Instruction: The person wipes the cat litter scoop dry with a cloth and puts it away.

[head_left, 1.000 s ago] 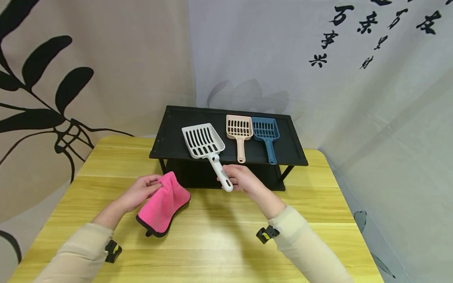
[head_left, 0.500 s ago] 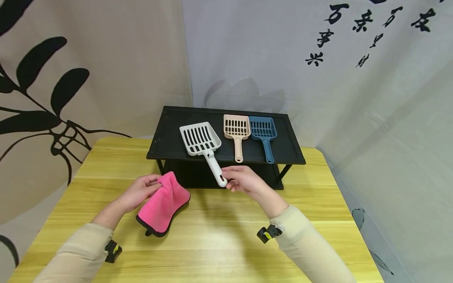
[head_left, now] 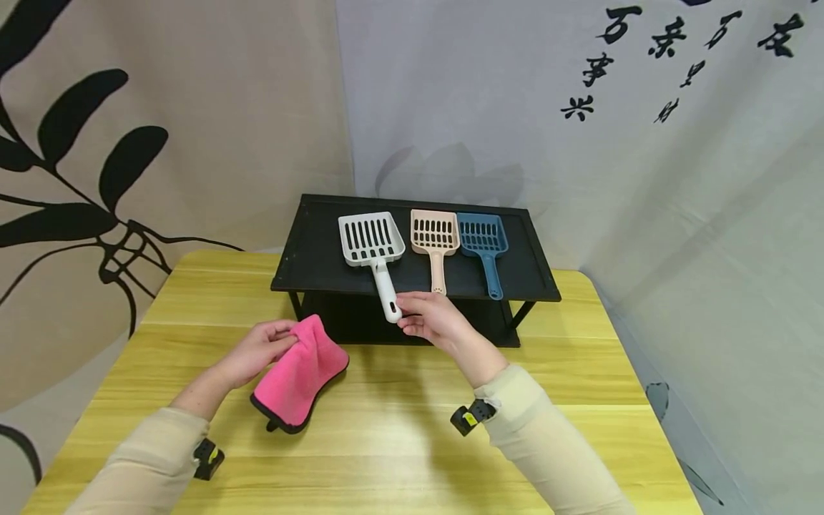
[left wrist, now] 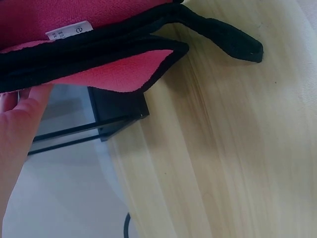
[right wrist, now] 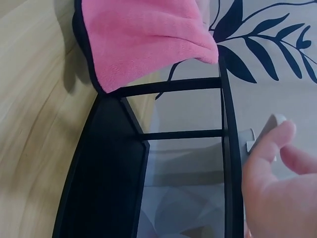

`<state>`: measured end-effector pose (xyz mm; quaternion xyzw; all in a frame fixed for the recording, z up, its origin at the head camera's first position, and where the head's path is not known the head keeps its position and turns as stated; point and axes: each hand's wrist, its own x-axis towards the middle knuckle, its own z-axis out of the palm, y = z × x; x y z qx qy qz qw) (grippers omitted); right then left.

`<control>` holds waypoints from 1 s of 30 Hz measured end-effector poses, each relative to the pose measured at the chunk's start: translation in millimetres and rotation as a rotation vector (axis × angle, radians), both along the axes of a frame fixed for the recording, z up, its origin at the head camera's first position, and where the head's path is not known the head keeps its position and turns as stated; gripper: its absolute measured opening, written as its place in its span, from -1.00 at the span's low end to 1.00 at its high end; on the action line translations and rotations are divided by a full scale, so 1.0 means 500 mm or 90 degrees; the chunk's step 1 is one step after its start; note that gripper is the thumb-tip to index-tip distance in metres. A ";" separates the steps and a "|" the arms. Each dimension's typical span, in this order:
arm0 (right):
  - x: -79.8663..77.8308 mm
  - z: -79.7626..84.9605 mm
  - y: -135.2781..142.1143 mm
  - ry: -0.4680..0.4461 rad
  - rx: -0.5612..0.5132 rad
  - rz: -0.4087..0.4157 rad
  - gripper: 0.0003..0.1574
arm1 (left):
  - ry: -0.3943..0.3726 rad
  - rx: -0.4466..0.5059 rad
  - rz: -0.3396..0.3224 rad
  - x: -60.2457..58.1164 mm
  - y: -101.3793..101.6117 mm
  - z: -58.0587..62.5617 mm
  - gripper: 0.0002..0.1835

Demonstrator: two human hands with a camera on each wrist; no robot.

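Note:
My right hand (head_left: pixel 431 318) pinches the handle end of a white litter scoop (head_left: pixel 384 285). The scoop's slotted head lies over the left part of a black rack's top shelf (head_left: pixel 315 268); whether it touches the shelf I cannot tell. To its right, a beige litter scoop (head_left: pixel 438 272) and a blue one (head_left: pixel 492 275) lie side by side on that shelf. Lower left, my left hand (head_left: pixel 257 352) grips a pink cloth (head_left: pixel 299 383) with black edging. In the left wrist view a black loop (left wrist: pixel 233 44) hangs from the cloth, which partly hides the fingers.
The rack has a lower black shelf (head_left: pixel 347 315) and slanted legs (head_left: pixel 521 315). It stands towards the back of a wooden table (head_left: pixel 386 458). Behind is a pale curtain (head_left: pixel 257 129) printed with dark leaves and characters. Each sleeve carries a small black device (head_left: pixel 473 417).
The right hand has moved the white scoop slightly away from me and turned it, so its handle now points more nearly towards me. My left hand and the cloth have hardly moved.

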<state>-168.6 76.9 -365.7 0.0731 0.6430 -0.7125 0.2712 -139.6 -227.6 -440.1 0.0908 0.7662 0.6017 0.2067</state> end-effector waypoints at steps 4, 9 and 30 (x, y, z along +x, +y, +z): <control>-0.005 0.000 -0.004 -0.011 -0.022 -0.030 -0.51 | 0.001 -0.005 -0.002 -0.002 0.001 -0.003 -0.60; -0.008 0.000 -0.007 -0.018 -0.045 -0.050 -0.52 | -0.002 -0.004 -0.004 -0.002 0.002 -0.002 -0.62; -0.020 -0.008 -0.046 -0.044 -0.086 -0.110 -0.54 | 0.002 -0.020 -0.002 0.000 -0.001 -0.004 -0.58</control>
